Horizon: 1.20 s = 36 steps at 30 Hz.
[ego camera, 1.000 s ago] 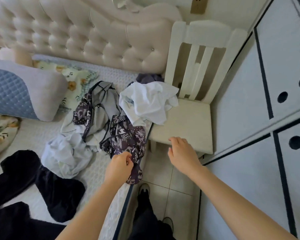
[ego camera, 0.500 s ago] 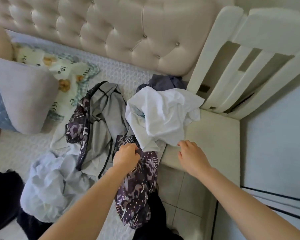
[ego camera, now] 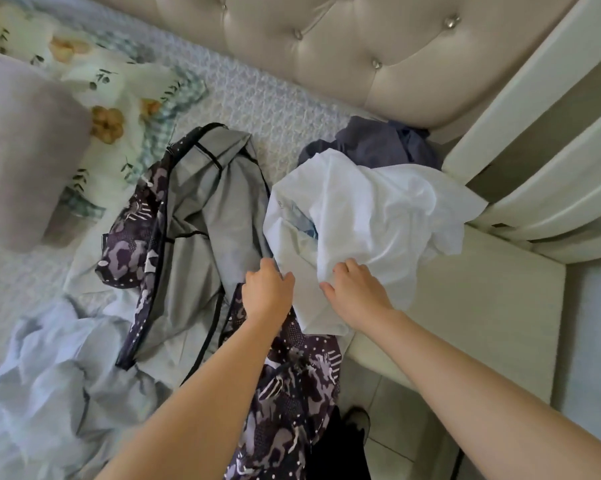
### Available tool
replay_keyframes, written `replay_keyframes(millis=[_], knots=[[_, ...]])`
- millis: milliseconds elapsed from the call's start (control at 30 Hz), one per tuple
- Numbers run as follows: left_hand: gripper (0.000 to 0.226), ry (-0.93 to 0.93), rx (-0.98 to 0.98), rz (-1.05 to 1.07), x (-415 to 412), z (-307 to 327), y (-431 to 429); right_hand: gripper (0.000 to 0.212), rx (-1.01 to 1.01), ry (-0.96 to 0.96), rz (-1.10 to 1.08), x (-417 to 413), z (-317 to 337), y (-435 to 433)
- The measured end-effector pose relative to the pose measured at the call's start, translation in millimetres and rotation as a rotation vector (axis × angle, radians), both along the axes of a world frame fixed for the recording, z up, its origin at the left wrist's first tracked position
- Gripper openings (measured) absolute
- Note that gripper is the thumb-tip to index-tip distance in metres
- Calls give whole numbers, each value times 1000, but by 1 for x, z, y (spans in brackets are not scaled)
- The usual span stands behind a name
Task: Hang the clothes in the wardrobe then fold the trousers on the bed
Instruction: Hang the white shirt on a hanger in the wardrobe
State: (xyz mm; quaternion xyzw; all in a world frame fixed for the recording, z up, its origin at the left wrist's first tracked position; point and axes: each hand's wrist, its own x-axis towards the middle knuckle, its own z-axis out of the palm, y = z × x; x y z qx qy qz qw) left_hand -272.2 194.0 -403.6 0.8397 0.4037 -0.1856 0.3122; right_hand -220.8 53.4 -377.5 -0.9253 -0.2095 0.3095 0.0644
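No readable text, label or number shows.

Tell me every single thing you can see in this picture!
headboard: one, beige, tufted, top
chair: one, cream, right of the bed
white shirt: one, white, across bed edge and chair seat
patterned jacket: one, purple print, grey lining, draped over bed edge
dark garment: one, blue-grey, between white shirt and headboard
pale garment: one, light blue, bed's near left
pillow: one, grey, far left
floral cloth: one, white with flowers, beside pillow
left hand: one, fingers curled where jacket meets shirt
right hand: one, gripping white shirt
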Motion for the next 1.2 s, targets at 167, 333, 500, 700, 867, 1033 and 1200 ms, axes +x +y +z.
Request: replay_keyframes(millis=[167,333,500,700,867,1033,1200], knots=[[15,-18,22,64,5,-31,-7,70,-181,-27,-32,1,-33,21],[15,-200,-61,140,-7,-24,-5,45,-260,-102,-133,3,-57,10],[12,-296,-155,337,-26,-1,5,24,52,7,-400,18,-45,-18],[16,-404,-174,468,-29,30,15,21,468,-54,-746,38,5,-51],[10,-454,-176,429,-27,65,7,25,644,-127,-821,46,66,-73],[15,-372,-215,357,-40,90,-5,37,754,-229,-683,41,130,-87],[26,-244,-258,266,-54,117,-25,44,818,-323,-608,21,191,-105]])
